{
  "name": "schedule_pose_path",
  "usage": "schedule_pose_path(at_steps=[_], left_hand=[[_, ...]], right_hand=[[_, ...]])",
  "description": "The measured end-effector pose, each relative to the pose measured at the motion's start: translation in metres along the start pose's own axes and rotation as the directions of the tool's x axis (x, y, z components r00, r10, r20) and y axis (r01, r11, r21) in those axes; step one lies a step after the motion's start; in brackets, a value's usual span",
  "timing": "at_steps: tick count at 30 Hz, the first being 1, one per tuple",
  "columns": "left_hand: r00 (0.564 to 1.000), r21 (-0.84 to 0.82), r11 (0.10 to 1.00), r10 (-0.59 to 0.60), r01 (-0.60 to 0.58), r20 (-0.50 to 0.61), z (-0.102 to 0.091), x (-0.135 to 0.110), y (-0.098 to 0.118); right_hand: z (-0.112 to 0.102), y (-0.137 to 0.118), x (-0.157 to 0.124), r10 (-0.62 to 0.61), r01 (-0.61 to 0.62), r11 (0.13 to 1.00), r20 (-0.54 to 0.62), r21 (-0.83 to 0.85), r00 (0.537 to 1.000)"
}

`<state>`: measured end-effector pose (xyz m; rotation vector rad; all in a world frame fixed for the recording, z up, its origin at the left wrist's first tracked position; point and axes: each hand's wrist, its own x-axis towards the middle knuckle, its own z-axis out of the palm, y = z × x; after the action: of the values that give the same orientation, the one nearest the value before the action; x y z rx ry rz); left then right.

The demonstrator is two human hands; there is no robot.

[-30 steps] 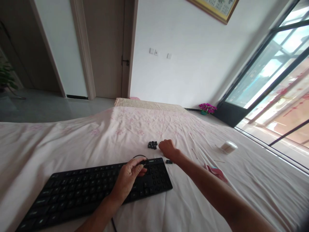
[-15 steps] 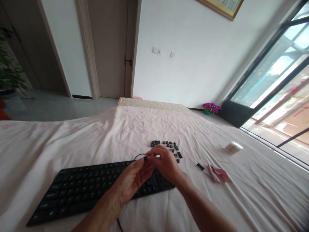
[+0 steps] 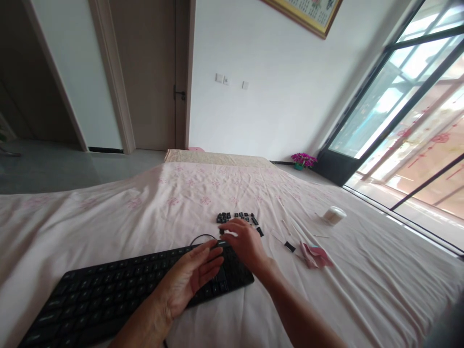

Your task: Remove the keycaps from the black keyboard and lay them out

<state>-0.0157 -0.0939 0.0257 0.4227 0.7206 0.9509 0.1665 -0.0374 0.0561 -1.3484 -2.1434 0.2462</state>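
A black keyboard (image 3: 108,290) lies on a bed with a pale pink sheet (image 3: 163,208). My left hand (image 3: 188,278) rests on the keyboard's right end, fingers stretched out over the keys. My right hand (image 3: 244,244) is at the keyboard's top right corner, fingers curled down and pinched on a small dark piece that I cannot make out clearly. Several loose black keycaps (image 3: 235,217) lie in a cluster on the sheet just beyond my right hand. The keyboard's black cable (image 3: 199,238) loops behind the top edge.
A single black keycap (image 3: 289,246) and thin sticks lie to the right, beside a pink crumpled cloth (image 3: 315,255). A small white round container (image 3: 334,215) sits farther right. Glass doors stand at the right, a door and wall behind the bed.
My right hand came back from the keycap cluster to meet my left hand above the keyboard, then both lowered onto the keyboard's right end. The left fingers have flattened out.
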Motion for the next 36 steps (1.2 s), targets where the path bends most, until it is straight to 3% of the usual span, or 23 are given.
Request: schedule_pose_path(at_steps=[3,4,6,11,15,20,28,32,36], left_hand=[[0.986,0.269,0.953,0.159,-0.141,-0.046,-0.006,0.000,0.013],[0.974,0.345,0.920,0.218,-0.186,-0.055,-0.010,0.002,0.017],[0.945,0.483,0.840,0.320,-0.248,-0.071,-0.020,0.006,0.025],[0.816,0.833,0.460,0.578,-0.308,-0.017,-0.045,0.018,0.033],[0.777,0.912,0.278,0.627,-0.302,0.066,-0.052,0.020,0.032],[0.769,0.931,0.200,0.629,-0.306,0.118,-0.052,0.021,0.031],[0.796,0.964,0.101,0.589,-0.247,0.142,-0.054,0.025,0.029],[0.803,0.968,0.080,0.577,-0.237,0.149,-0.055,0.025,0.028],[0.804,0.970,0.064,0.573,-0.236,0.158,-0.056,0.025,0.029]], right_hand=[[-0.012,0.043,0.026,0.129,-0.102,0.972,0.114,-0.212,0.985],[-0.015,0.056,0.035,0.123,-0.064,0.944,0.164,-0.324,0.979],[-0.019,0.075,0.049,0.102,-0.013,0.929,0.223,-0.370,0.969],[-0.014,0.093,0.063,0.048,0.120,0.904,0.376,-0.411,0.925],[-0.007,0.099,0.066,0.018,0.197,0.881,0.447,-0.429,0.894],[-0.003,0.104,0.069,-0.013,0.253,0.865,0.485,-0.433,0.874],[-0.002,0.108,0.071,-0.022,0.276,0.864,0.517,-0.420,0.856],[-0.006,0.108,0.067,0.009,0.206,0.882,0.452,-0.424,0.892],[-0.008,0.107,0.054,0.096,0.060,0.894,0.320,-0.445,0.943]])
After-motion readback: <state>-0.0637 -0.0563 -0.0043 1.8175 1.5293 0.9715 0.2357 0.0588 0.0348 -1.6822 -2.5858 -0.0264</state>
